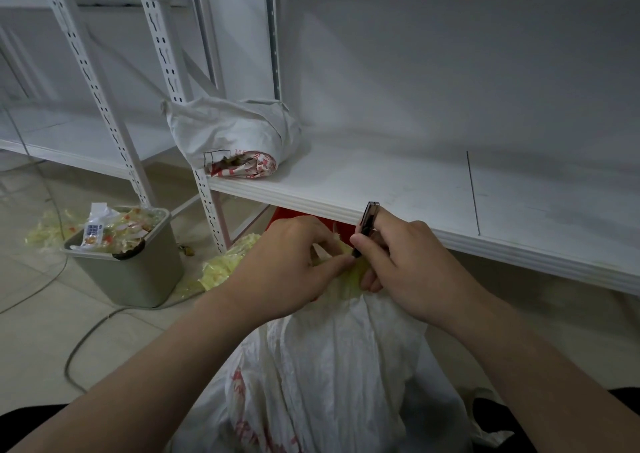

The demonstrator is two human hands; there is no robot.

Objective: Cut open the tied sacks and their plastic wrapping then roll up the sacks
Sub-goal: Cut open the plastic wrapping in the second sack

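Sack neck [354, 277] pinched in left grip [287, 265]

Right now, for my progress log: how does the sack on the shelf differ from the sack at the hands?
The shelf sack is rolled into a bundle; the tied sack stands upright, bunched at its neck. The shelf sack lies untouched on the shelf; the tied sack is gripped by the left hand while the right hand puts a cutter to its yellow tie. Both are white sacks with red print.

Storeroom: white slotted shelving [398, 189]
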